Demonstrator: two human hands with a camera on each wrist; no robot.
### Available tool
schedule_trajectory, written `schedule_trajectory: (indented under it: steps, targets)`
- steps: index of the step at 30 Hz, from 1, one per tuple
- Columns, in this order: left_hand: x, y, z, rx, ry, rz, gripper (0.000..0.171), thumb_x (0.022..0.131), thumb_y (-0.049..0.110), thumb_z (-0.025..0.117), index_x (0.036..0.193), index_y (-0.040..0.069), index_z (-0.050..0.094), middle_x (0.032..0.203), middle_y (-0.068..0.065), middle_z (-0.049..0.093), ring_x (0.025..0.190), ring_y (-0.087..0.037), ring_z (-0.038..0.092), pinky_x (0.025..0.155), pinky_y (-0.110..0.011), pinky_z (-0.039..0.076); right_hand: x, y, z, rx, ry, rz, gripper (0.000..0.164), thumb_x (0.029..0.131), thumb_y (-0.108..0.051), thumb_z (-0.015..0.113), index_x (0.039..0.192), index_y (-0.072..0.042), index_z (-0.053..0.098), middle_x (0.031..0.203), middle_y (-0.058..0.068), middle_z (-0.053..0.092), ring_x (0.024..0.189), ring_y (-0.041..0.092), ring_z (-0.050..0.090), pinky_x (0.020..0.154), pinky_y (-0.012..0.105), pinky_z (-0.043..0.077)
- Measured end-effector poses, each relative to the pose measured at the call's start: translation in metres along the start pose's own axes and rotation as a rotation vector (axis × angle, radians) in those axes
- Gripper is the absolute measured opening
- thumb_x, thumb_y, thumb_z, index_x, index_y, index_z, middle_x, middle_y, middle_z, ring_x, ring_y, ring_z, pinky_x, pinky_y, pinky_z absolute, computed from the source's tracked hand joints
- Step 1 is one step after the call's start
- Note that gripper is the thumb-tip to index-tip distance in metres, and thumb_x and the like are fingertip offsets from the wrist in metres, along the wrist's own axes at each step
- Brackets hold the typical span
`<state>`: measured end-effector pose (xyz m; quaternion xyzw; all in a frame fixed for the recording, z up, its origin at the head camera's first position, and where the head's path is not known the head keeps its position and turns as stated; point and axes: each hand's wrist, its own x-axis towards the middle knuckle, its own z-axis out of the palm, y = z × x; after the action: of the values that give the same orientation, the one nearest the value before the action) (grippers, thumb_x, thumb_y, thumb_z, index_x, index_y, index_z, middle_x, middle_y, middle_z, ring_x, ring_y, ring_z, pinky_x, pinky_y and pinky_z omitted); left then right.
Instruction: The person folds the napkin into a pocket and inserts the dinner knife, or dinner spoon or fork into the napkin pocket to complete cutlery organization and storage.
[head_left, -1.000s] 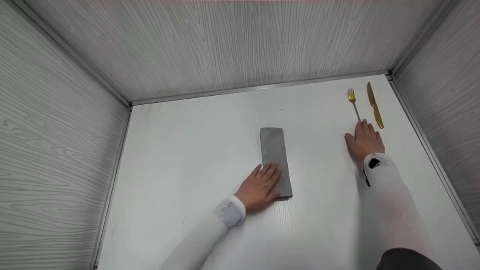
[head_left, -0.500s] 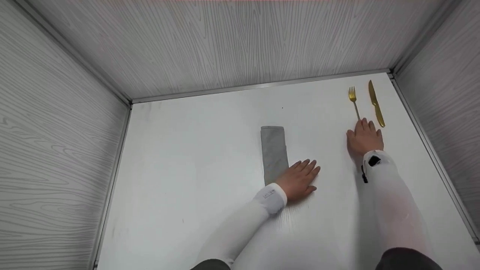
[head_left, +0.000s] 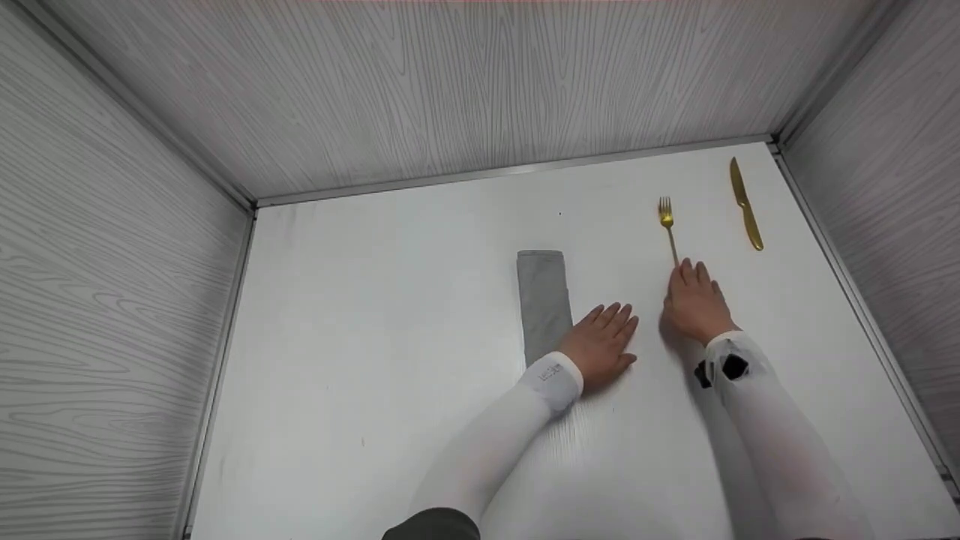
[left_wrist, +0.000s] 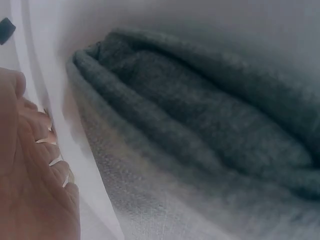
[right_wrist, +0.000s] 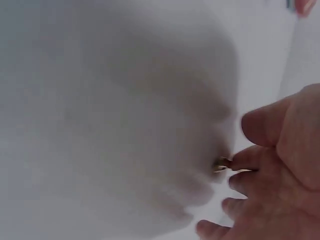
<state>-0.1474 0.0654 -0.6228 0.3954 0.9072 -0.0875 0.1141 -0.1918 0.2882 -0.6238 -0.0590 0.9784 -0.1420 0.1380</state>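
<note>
A grey folded napkin (head_left: 541, 300) lies lengthwise near the middle of the white table; its layered end shows up close in the left wrist view. My left hand (head_left: 600, 345) is palm down just right of the napkin's lower part, fingers straight and holding nothing, its wrist crossing over the cloth. Farther right, my right hand (head_left: 696, 300) holds a gold fork (head_left: 670, 232) by the handle, tines pointing away. In the right wrist view, gold metal (right_wrist: 221, 164) shows at the index fingertip. A gold knife (head_left: 746, 206) lies near the table's far right corner.
Grey wood-grain panels (head_left: 450, 90) rise behind and on both sides of the white table (head_left: 375, 337). A metal strip (head_left: 525, 169) runs along the table's back edge.
The left hand has moved right, off the top of the napkin. My right hand has carried the fork left and nearer, away from the knife.
</note>
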Motion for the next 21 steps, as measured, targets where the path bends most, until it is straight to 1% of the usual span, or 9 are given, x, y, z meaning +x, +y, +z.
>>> schedule_trajectory:
  steps: [4,6,8,9,11,13,14,17,21]
  targets:
    - [-0.001,-0.002,0.0,0.011,-0.006,0.0,0.067,0.11,0.054,0.024,0.166,0.018,0.016,0.171,0.0,0.011,0.156,-0.016,0.008,0.125,-0.033,0.008,-0.014,-0.02,-0.001,-0.04,-0.065,-0.058,0.055,0.105,-0.007,0.03,0.148,0.025,0.021,0.155,0.045,0.017,0.144,0.061,0.015,0.112,0.07,0.026]
    - [-0.002,-0.002,0.0,0.008,-0.002,0.003,0.067,0.11,0.054,0.025,0.166,0.018,0.017,0.171,0.0,0.013,0.156,-0.016,0.01,0.125,-0.033,0.009,-0.019,-0.027,-0.005,-0.066,-0.1,-0.077,0.053,0.104,-0.006,0.032,0.146,0.026,0.027,0.153,0.045,0.024,0.141,0.061,0.024,0.11,0.068,0.033]
    - [-0.004,-0.001,0.0,0.009,0.002,0.005,0.067,0.11,0.054,0.027,0.165,0.018,0.019,0.171,0.001,0.015,0.156,-0.016,0.012,0.125,-0.033,0.011,-0.021,-0.032,-0.012,-0.083,-0.129,-0.09,0.047,0.103,-0.005,0.036,0.14,0.024,0.041,0.147,0.043,0.037,0.133,0.058,0.039,0.104,0.065,0.042]
    - [-0.004,-0.001,0.0,0.009,0.002,0.007,0.067,0.11,0.054,0.027,0.165,0.018,0.02,0.171,0.001,0.015,0.156,-0.016,0.012,0.125,-0.032,0.011,-0.02,-0.033,-0.016,-0.068,-0.136,-0.084,0.043,0.102,-0.005,0.04,0.134,0.021,0.051,0.14,0.04,0.047,0.124,0.056,0.048,0.098,0.063,0.048]
    - [-0.004,0.001,-0.001,0.013,0.001,0.012,0.067,0.11,0.054,0.027,0.165,0.018,0.02,0.171,0.001,0.015,0.156,-0.016,0.012,0.125,-0.032,0.011,-0.014,-0.031,-0.026,-0.002,-0.127,-0.052,0.035,0.102,-0.006,0.042,0.12,0.016,0.063,0.125,0.035,0.059,0.109,0.051,0.059,0.089,0.06,0.051]
    - [-0.003,0.005,-0.002,0.022,0.001,0.02,0.067,0.11,0.055,0.026,0.165,0.019,0.019,0.171,0.002,0.014,0.156,-0.016,0.012,0.125,-0.032,0.011,-0.003,-0.026,-0.033,0.102,-0.078,0.005,0.033,0.102,-0.01,0.045,0.113,0.011,0.068,0.115,0.031,0.065,0.099,0.047,0.063,0.085,0.059,0.052]
    - [-0.002,0.007,-0.002,0.025,0.001,0.027,0.067,0.11,0.055,0.025,0.166,0.019,0.018,0.171,0.002,0.014,0.156,-0.016,0.011,0.125,-0.032,0.011,0.004,-0.022,-0.035,0.168,-0.05,0.042,0.034,0.103,-0.012,0.045,0.112,0.01,0.069,0.111,0.029,0.067,0.096,0.044,0.064,0.083,0.057,0.052]
    - [0.001,0.016,-0.003,0.044,-0.003,0.052,0.067,0.11,0.056,0.023,0.166,0.02,0.017,0.171,0.002,0.011,0.156,-0.015,0.01,0.125,-0.032,0.011,0.023,-0.011,-0.036,0.336,0.039,0.145,0.038,0.104,-0.021,0.05,0.119,0.008,0.069,0.11,0.026,0.069,0.096,0.039,0.065,0.081,0.052,0.053]
    - [0.004,0.029,-0.003,0.06,-0.013,0.082,0.068,0.109,0.058,0.022,0.166,0.021,0.016,0.172,0.003,0.009,0.156,-0.015,0.009,0.125,-0.031,0.01,0.041,-0.003,-0.032,0.47,0.064,0.235,0.035,0.101,-0.026,0.061,0.113,0.007,0.069,0.094,0.019,0.071,0.079,0.027,0.066,0.064,0.038,0.054]
